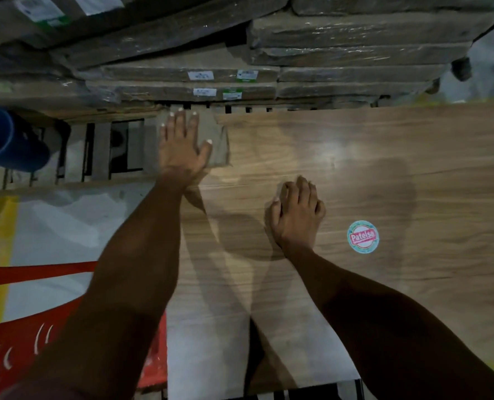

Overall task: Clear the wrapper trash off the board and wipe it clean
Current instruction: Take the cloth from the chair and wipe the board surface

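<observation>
A wood-grain board [384,168] fills the middle and right of the head view. A flat brown cardboard-like wrapper piece [218,140] lies on its far left corner. My left hand [179,142] rests flat on that piece, fingers spread, pressing it down. My right hand [297,215] lies on the bare board nearer to me, fingers together and curled down; I cannot see anything under it. A round green and red sticker [362,236] is stuck on the board to the right of my right hand.
Stacks of plastic-wrapped flat packages [326,47] rise just beyond the board. A slatted pallet [101,148] and a blue cylinder [6,140] sit to the left. A red plastic item [17,350] lies at lower left on a grey floor with a yellow line [0,255].
</observation>
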Demonstrator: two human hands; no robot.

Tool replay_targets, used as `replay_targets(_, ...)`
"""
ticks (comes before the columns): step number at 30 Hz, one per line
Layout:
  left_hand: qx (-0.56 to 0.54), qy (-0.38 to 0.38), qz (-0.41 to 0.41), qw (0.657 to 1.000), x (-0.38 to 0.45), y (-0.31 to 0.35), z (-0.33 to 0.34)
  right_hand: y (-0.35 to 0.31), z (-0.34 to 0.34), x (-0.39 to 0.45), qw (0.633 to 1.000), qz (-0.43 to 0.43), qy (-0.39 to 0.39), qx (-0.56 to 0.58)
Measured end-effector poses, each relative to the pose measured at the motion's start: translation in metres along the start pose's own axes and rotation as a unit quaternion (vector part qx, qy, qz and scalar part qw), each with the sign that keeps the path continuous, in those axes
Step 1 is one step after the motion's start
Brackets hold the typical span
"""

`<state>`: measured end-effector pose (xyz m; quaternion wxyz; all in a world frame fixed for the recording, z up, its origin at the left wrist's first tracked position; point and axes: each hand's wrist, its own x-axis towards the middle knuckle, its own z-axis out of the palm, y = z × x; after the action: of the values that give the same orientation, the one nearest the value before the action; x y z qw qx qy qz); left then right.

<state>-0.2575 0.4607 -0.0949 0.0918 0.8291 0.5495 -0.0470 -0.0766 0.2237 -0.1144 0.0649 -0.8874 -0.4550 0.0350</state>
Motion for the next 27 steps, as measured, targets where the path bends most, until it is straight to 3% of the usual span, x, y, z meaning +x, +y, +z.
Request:
replay_targets(9,0.000,-0.032,0.036,0.999,-0.016,0.069,0.000,-0.001,0.000,0.001,1.000,0.007,0.000,-0.008)
replay_targets(16,0.005,0.000,0.011,1.000,-0.017,0.011,-0.001,-0.003,0.000,-0.001,1.000,0.001,0.022,0.002)
replay_targets(19,0.011,0.006,-0.013,1.000,-0.026,0.019,0.000,-0.002,0.001,0.000,1.000,0.001,0.027,0.002)
replay_targets(23,0.027,-0.027,0.056,0.998,-0.057,0.079,0.010,-0.002,0.001,-0.001,1.000,0.004,0.026,0.012)
replay_targets(27,0.011,-0.031,0.090,0.995,-0.052,0.049,0.009,-0.001,0.001,-0.002,0.999,0.000,0.028,0.025)
